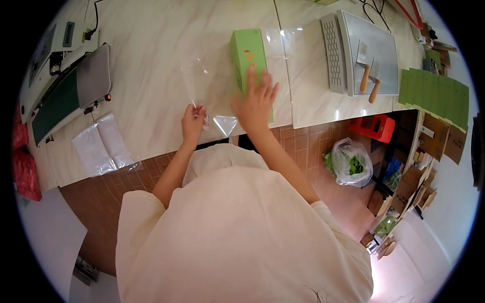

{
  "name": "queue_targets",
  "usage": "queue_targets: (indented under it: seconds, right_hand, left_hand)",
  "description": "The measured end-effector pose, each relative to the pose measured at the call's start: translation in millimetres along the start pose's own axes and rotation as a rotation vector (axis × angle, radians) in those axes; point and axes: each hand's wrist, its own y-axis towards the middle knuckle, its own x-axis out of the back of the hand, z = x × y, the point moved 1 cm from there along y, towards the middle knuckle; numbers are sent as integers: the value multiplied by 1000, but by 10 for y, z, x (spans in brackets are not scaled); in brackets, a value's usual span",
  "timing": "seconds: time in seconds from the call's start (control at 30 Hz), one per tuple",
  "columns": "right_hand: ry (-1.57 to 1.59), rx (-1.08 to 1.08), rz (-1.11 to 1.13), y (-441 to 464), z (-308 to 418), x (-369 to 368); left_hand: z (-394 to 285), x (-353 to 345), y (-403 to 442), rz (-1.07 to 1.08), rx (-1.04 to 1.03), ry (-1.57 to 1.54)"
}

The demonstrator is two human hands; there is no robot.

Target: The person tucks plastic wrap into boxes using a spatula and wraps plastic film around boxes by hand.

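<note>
A long green box with a small red mark lies on the marbled table, its near end partly covered by my right hand. That hand is open, fingers spread over the box's top; whether the palm presses on it I cannot tell. My left hand is closed in a pinch on clear plastic film, which rises from the fingers toward the left of the box. More clear film shines at the table's front edge between my hands, and some lies to the right of the box.
At the left stands a machine beside a stack of clear bags. A metal hot plate carries two wooden-handled scrapers. Green flat pieces are at the right. On the floor are a red stool and a plastic bag.
</note>
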Motion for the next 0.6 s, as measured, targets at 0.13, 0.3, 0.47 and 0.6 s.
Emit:
queue_targets:
  seconds: [0.13, 0.3, 0.47, 0.6]
  right_hand:
    - [432, 162, 167, -626, 364, 37]
    - [403, 1, 120, -802, 430, -187]
    - [300, -149, 73, -786, 314, -91]
    - [272, -93, -19, -879, 113, 82]
  left_hand:
    - [-264, -25, -75, 105, 13, -26]
    - [-694, -153, -170, 291, 21, 58]
    - [-994, -219, -154, 284, -80, 212]
    - [-1020, -241, 424, 109, -231, 305]
